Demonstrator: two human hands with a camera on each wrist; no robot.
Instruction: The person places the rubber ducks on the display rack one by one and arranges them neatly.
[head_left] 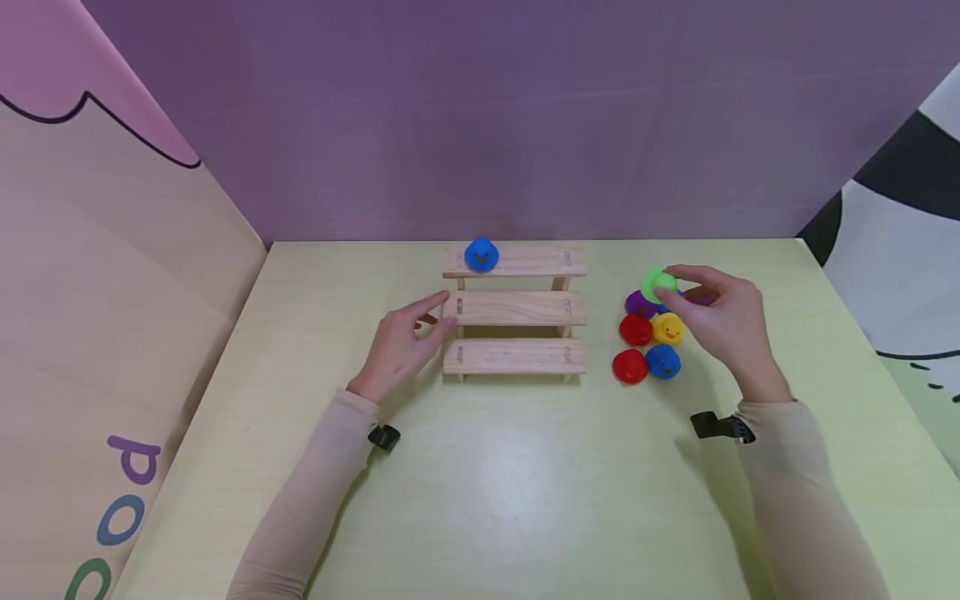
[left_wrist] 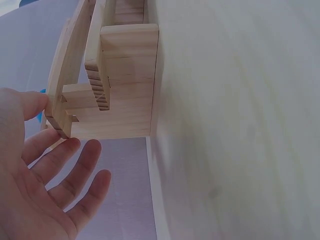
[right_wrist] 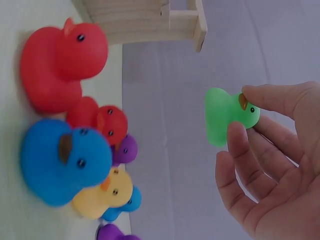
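Note:
In the head view my right hand (head_left: 723,321) pinches a green rubber duck (head_left: 657,283) between thumb and fingers, above a group of rubber ducks. The right wrist view shows the green rubber duck (right_wrist: 220,117) held by its head, away from the tabletop. My left hand (head_left: 405,346) is at the left end of a three-step wooden stand (head_left: 517,308). Seen from the left wrist, its thumb and forefinger pinch the end of a step board (left_wrist: 62,112), the other fingers spread loosely. On the top step, towards the left, sits a blue rubber duck (head_left: 482,256).
Right of the stand several ducks stand close together on the pale table (head_left: 495,500): a red duck (head_left: 630,367), a blue duck (head_left: 663,362), a yellow duck (head_left: 668,328), a purple duck (head_left: 640,305) and others. A purple wall panel (head_left: 525,125) rises behind.

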